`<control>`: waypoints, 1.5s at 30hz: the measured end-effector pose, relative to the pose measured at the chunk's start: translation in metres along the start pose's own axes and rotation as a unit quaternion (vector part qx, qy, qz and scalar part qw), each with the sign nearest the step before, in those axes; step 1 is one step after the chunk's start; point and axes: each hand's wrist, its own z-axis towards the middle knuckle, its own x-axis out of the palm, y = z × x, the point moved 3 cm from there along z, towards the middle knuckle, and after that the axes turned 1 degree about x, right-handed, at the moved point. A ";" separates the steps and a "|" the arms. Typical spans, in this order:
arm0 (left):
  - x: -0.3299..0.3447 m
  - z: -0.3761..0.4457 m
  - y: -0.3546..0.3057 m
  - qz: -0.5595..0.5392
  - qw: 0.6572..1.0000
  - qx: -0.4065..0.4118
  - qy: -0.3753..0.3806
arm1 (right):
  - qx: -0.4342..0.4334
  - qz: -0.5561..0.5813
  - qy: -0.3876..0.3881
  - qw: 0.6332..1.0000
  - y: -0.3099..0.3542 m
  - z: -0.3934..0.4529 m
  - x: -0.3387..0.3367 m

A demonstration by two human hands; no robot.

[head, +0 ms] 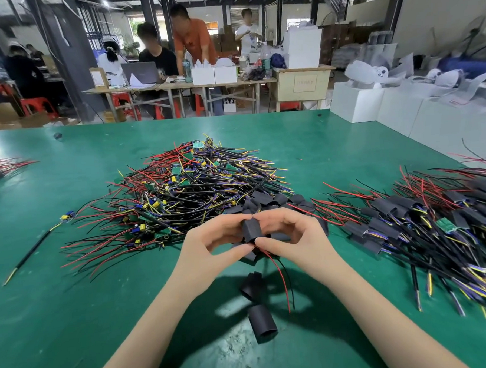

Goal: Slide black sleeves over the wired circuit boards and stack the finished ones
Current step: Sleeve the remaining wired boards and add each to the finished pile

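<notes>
Left hand (211,241) and right hand (289,235) pinch one sleeve (251,230) above the table (72,277); its red wire (280,277) hangs below the sleeve.

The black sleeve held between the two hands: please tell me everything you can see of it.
The black sleeve is a short, matte tube, like flattened rubber or plastic tubing. It is held upright above the green table, in front of the wire pile. The left hand and the right hand pinch it from both sides, fingers at its top, thumbs at its bottom. A red wire and a black wire hang from its lower end. Whatever is inside is hidden.
</notes>
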 end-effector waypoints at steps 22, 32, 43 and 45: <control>-0.016 0.002 0.004 -0.071 0.991 -0.055 -0.099 | -0.079 0.208 -0.522 0.823 0.018 -0.010 -0.082; -0.016 0.000 0.011 -0.054 0.991 -0.095 -0.072 | 0.049 0.370 -0.547 0.749 0.001 -0.026 -0.138; -0.051 0.002 0.024 0.510 0.847 -0.048 -0.143 | 0.032 -0.368 -0.134 0.920 -0.002 -0.001 -0.063; -0.061 0.002 0.031 0.579 0.801 -0.110 -0.105 | -0.002 -0.516 -0.020 0.856 -0.016 -0.003 -0.049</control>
